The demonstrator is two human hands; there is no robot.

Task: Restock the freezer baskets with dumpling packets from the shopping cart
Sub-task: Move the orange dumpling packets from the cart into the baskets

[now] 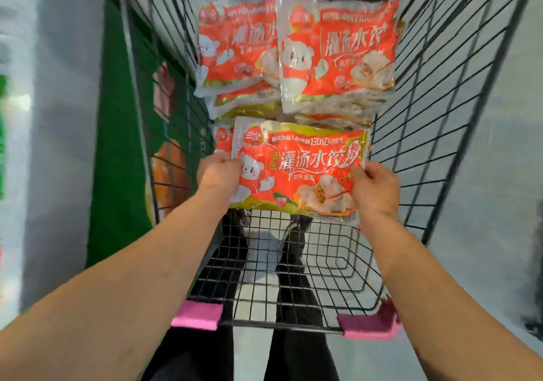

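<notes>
Orange packet [299, 171] sits between the hands: left hand [219, 173] and right hand [376, 188] pinch its ends above the cart [293, 286]; stacked packets [296, 54] behind are blurred.

Both bare arms reach straight out in front, side by side. The left hand [219, 171] curls its fingers around the left edge of a packet [299, 169]. The right hand [374, 186] pinches the right edge with thumb and fingers. Black-clad legs [296, 280] stand below.
</notes>
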